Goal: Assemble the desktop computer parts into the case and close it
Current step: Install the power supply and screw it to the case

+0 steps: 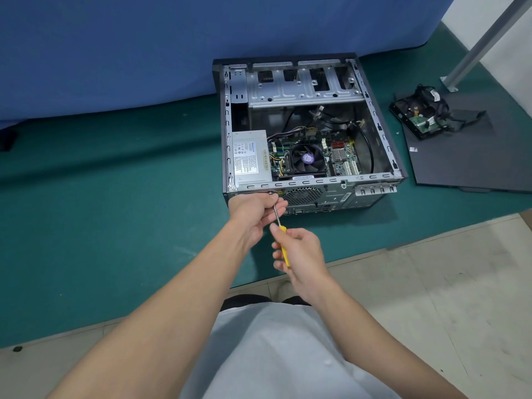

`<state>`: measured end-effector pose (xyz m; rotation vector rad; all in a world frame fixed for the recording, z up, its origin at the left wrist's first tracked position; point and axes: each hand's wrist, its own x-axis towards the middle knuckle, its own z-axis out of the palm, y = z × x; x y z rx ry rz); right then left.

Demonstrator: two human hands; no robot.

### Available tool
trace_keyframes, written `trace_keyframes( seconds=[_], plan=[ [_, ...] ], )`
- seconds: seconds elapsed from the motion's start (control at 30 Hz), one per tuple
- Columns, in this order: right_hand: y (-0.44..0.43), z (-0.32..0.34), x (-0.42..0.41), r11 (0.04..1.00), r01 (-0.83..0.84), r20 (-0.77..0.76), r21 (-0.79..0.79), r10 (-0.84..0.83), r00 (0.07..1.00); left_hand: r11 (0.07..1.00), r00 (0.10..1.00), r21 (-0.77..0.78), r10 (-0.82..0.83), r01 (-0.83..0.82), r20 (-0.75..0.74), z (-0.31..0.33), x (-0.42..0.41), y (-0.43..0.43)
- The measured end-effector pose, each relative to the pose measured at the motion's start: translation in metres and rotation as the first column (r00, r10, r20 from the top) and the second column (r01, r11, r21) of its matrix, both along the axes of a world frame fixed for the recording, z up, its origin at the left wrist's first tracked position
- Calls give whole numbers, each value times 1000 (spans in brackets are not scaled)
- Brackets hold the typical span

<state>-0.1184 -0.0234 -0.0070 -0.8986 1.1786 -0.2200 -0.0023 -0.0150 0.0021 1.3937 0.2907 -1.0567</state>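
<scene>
An open desktop case [374, 116] lies on its side on a green mat. Inside it are a grey power supply [251, 156], a motherboard with a black CPU fan [307, 160] and an empty drive cage [302, 87]. My right hand [299, 254] grips the yellow handle of a screwdriver [283, 246]. Its tip meets a screw [270, 192] at the top left of the case's rear panel. My left hand [256, 211] pinches the metal shaft just below the tip, against the rear panel.
The dark side panel [475, 156] lies flat on the mat to the right of the case. A loose drive with cables [423, 116] sits on it. A metal leg [478, 44] rises at the far right, and a blue cloth [115, 53] hangs behind.
</scene>
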Motion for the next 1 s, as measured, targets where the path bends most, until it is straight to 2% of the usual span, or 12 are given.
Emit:
trace_keyframes(
  seconds=[0.07,0.13,0.2,0.27,0.33,0.4,0.47,0.57,0.77,0.83,0.9,1.0],
  plan=[
    [5,1,3,967,-108,-188,-229,65,980,1000,1000,24,16,-16,22,0,-1,-1],
    [7,2,8,978,-73,-156,-195,42,987,999,999,26,37,-38,21,0,-1,-2],
    [5,5,11,986,86,67,143,-97,993,1000,1000,1,27,-27,-10,1,-1,-2],
    [2,9,10,844,133,235,519,-290,928,999,998,-42,-9,6,-64,3,0,-1],
    [2,11,8,765,108,277,635,-356,893,997,994,-76,-32,24,-104,4,1,1],
    [4,13,8,855,128,231,503,-275,933,997,994,-78,-33,25,-100,5,3,1],
    [9,13,7,981,91,77,171,-106,991,999,998,-52,-19,15,-67,4,2,-1],
    [12,10,9,997,33,-48,-72,-36,998,999,999,-30,14,-15,-40,2,0,-2],
    [-5,14,9,818,177,149,548,-304,941,995,994,-84,-64,57,-92,2,3,2],
    [-1,12,10,876,211,98,434,-279,955,996,994,-75,-59,52,-92,2,5,2],
    [5,11,8,983,139,-27,119,-137,990,998,997,-62,-27,22,-78,2,4,1],
    [10,7,9,970,-70,-200,-231,23,980,998,998,-52,14,-17,-60,3,2,0]
  ],
)
